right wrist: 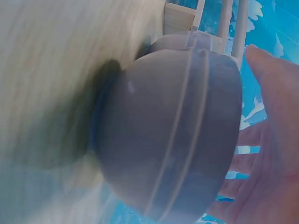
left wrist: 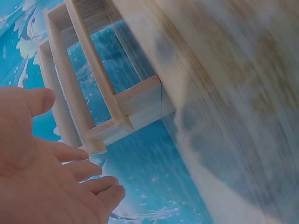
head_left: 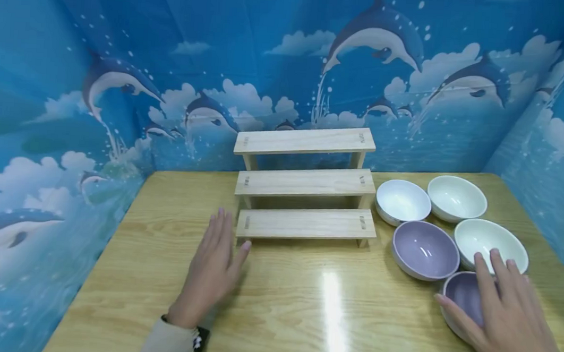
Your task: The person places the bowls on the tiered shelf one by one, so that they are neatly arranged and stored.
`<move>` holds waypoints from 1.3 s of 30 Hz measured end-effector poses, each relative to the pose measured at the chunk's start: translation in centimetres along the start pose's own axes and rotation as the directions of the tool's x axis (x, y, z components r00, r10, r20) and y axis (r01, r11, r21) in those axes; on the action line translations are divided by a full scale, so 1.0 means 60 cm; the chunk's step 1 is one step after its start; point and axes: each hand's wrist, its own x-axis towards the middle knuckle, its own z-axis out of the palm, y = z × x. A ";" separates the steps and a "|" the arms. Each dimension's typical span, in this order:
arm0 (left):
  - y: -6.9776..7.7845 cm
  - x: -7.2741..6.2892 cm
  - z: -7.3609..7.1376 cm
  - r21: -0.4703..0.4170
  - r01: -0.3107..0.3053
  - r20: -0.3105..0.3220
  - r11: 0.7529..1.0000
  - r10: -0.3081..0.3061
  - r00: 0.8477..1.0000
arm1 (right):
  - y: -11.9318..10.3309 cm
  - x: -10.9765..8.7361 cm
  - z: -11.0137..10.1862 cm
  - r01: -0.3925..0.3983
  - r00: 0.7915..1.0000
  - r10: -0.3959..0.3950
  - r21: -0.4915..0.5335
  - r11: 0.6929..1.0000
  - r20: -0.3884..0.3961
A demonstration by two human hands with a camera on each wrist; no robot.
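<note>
I have the right hand (head_left: 510,318), fingers extended, over the nearer purple bowl (head_left: 464,296) on the surface (head_left: 280,298), and the left hand (head_left: 213,271), fingers also extended, near the wooden stand (head_left: 305,182).

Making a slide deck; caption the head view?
Left hand near a three-tiered wooden stand, right hand by a purple bowl.

The left hand (head_left: 212,272) and right hand (head_left: 509,322) both reach forward, outstretched.
</note>
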 end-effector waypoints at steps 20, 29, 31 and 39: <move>-0.033 0.068 0.009 -0.412 0.255 0.206 0.875 -0.183 0.961 | 0.017 -0.040 0.011 -0.077 0.997 0.078 0.025 0.997 -0.018; -0.036 0.084 0.016 -0.523 0.292 0.244 0.801 -0.187 0.951 | 0.009 -0.050 0.017 -0.175 0.984 0.178 0.074 0.982 -0.029; -0.037 0.087 0.019 -0.526 0.305 0.250 0.794 -0.198 0.948 | 0.005 -0.054 0.018 -0.228 0.973 0.230 0.074 0.971 -0.012; -0.034 0.093 0.030 -0.559 0.354 0.261 0.750 -0.246 0.933 | 0.003 -0.064 0.018 -0.369 0.929 0.365 0.080 0.926 0.057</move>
